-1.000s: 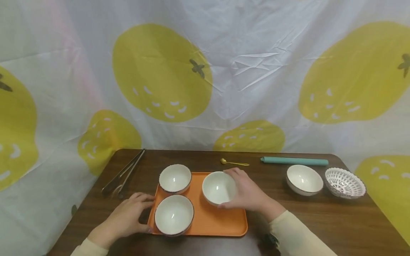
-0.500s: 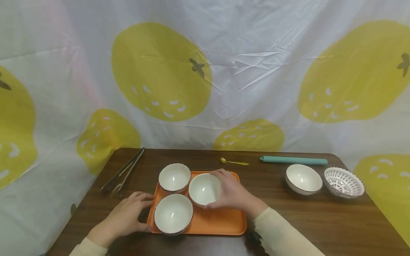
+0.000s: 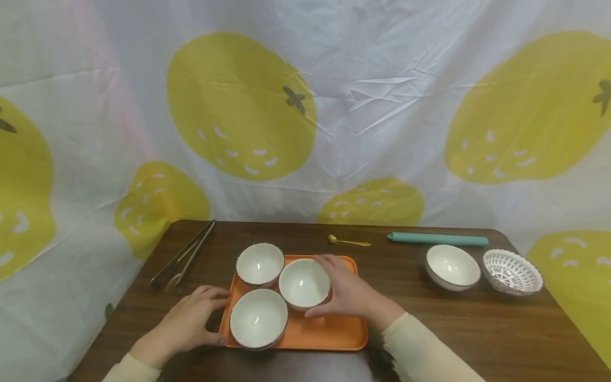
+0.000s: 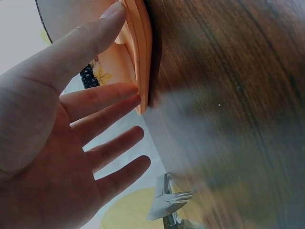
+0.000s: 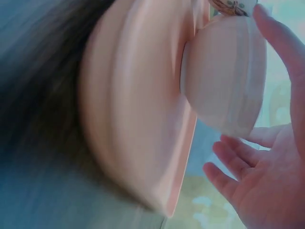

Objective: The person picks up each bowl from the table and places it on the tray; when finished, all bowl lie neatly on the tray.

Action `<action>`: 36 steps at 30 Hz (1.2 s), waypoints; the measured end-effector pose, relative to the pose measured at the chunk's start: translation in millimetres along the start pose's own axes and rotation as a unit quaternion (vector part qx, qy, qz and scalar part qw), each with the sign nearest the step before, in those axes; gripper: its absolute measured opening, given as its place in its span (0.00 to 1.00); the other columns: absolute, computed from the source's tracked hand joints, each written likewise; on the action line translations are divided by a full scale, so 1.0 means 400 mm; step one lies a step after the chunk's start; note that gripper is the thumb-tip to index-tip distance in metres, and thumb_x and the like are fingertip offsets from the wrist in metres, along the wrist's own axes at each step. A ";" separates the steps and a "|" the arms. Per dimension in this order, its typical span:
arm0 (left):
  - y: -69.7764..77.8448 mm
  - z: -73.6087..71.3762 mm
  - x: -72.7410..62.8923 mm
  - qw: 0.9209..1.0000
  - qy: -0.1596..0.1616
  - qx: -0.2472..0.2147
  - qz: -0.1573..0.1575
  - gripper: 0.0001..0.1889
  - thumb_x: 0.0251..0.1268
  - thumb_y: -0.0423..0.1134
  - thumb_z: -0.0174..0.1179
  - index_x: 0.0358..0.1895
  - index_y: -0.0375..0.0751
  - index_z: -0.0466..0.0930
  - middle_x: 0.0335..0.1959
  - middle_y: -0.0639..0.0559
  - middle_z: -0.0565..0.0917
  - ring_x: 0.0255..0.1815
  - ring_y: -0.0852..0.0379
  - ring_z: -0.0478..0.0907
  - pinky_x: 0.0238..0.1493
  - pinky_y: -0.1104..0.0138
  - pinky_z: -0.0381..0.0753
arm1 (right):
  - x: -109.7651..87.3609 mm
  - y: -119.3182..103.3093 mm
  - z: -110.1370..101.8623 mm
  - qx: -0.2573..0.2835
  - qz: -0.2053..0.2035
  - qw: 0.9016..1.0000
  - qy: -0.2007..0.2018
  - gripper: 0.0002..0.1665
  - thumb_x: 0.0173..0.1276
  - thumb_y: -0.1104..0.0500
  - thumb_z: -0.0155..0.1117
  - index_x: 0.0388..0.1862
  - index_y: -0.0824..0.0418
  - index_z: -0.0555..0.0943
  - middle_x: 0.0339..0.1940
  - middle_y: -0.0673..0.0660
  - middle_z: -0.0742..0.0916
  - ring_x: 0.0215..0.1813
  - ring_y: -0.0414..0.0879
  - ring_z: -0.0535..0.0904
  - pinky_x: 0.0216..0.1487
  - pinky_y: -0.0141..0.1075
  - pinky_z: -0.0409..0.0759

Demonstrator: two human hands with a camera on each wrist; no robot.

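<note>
Three white bowls with thin dark rims stand upright on an orange tray (image 3: 329, 331): a back left bowl (image 3: 260, 264), a front left bowl (image 3: 259, 319) and a right bowl (image 3: 304, 284). My right hand (image 3: 350, 289) is spread around the right side of that right bowl, its thumb and fingertips close at the wall. In the right wrist view the bowl (image 5: 221, 76) sits on the tray, with relaxed fingers beside it. My left hand (image 3: 191, 318) is at the tray's left edge, and the left wrist view shows its thumb and foremost fingers touching the tray edge (image 4: 138, 52).
Metal tongs (image 3: 183, 260) lie at the left of the wooden table (image 3: 406, 329). Behind the tray lies a small gold spoon (image 3: 348, 242). Farther right are a teal roll (image 3: 439, 239), another white bowl (image 3: 452, 268) and a patterned bowl (image 3: 513, 272).
My right hand has moved the right bowl leftward across the tray, up against the other two. Its fingers have since loosened from the bowl. The left hand has stayed at the tray edge.
</note>
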State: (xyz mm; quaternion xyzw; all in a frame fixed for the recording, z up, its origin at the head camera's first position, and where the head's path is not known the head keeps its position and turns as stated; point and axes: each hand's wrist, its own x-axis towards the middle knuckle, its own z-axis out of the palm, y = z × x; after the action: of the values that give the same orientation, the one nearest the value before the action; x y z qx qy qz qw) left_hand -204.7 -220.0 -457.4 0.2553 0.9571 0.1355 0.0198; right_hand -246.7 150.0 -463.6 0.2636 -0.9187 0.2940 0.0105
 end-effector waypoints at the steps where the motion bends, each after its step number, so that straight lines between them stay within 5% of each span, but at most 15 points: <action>1: 0.000 0.000 0.001 1.000 -0.002 0.000 0.000 0.41 0.38 0.56 0.83 0.59 0.37 0.85 0.64 0.44 0.82 0.68 0.39 0.74 0.61 0.37 0.77 | -0.009 0.004 -0.008 -0.003 0.011 1.000 0.001 0.74 0.40 0.29 0.85 0.80 0.62 0.64 0.75 0.61 0.72 0.74 0.58 0.69 0.69 0.57 0.77; 14: -0.001 -0.003 0.005 1.000 -0.010 0.003 -0.001 0.42 0.37 0.57 0.84 0.58 0.36 0.86 0.64 0.44 0.82 0.68 0.38 0.74 0.60 0.38 0.78 | -0.152 0.162 -0.181 -0.078 0.047 0.992 0.083 0.61 0.50 0.37 0.84 0.77 0.62 0.69 0.74 0.65 0.75 0.75 0.65 0.68 0.70 0.63 0.72; 24: 0.003 -0.002 0.004 1.000 -0.001 0.001 0.006 0.41 0.38 0.56 0.84 0.58 0.36 0.86 0.63 0.44 0.82 0.67 0.38 0.74 0.60 0.38 0.79 | -0.245 0.271 -0.334 -0.124 0.107 0.983 0.087 0.63 0.53 0.33 0.80 0.76 0.67 0.66 0.75 0.73 0.71 0.74 0.74 0.65 0.67 0.70 0.68; 36: 0.001 0.003 0.002 1.000 0.005 0.002 0.009 0.40 0.38 0.56 0.83 0.57 0.36 0.86 0.63 0.44 0.82 0.67 0.38 0.74 0.59 0.38 0.79 | -0.303 0.387 -0.374 -0.147 0.107 0.976 0.119 0.66 0.43 0.39 0.87 0.71 0.76 0.67 0.67 0.80 0.73 0.66 0.78 0.68 0.62 0.72 0.69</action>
State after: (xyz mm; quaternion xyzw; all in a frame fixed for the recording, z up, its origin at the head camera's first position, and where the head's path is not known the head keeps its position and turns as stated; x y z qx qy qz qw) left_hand -205.1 -218.9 -458.6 0.2632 0.9551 0.1351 0.0133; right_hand -238.6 396.2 -443.7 0.1219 -0.9670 0.1843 0.1272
